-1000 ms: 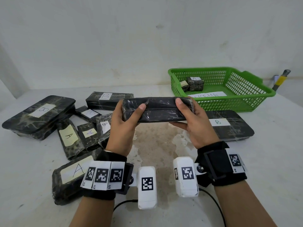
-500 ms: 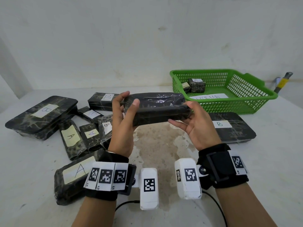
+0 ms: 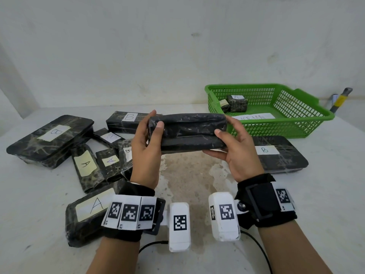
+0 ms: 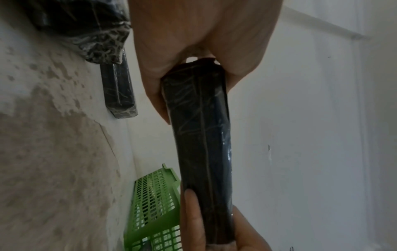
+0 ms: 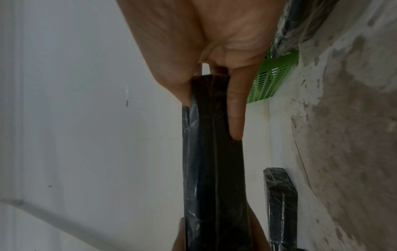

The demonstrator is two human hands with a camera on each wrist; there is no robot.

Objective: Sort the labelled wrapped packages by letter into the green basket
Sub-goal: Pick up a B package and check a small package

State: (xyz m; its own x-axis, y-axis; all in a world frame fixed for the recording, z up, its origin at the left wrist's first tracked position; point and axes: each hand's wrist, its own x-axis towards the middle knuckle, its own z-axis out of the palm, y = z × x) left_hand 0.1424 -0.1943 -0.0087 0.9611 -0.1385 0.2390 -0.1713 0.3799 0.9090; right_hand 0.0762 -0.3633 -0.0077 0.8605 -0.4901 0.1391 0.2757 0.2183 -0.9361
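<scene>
Both hands hold one long black wrapped package [image 3: 187, 133] level above the table's middle; no label shows on it. My left hand [image 3: 147, 139] grips its left end, thumb on the near face. My right hand [image 3: 230, 143] grips its right end, thumb in front and fingers underneath. The wrist views show the same package [image 4: 204, 144] [image 5: 212, 169] pinched at each end. The green basket [image 3: 296, 123] stands at the back right and holds two small wrapped packages [image 3: 236, 103], one labelled A, and a white paper sheet.
Wrapped packages labelled A [image 3: 85, 167] and B [image 3: 49, 139] crowd the table's left side. A large A package [image 3: 87, 216] lies by my left wrist. A flat B package [image 3: 280, 155] lies right of my hands. A yellow-banded tool [image 3: 340, 99] leans at the far right.
The package has rolled in my hands so a broader face now turns up toward me. My left thumb shifted along its left end, and my right fingers moved under it.
</scene>
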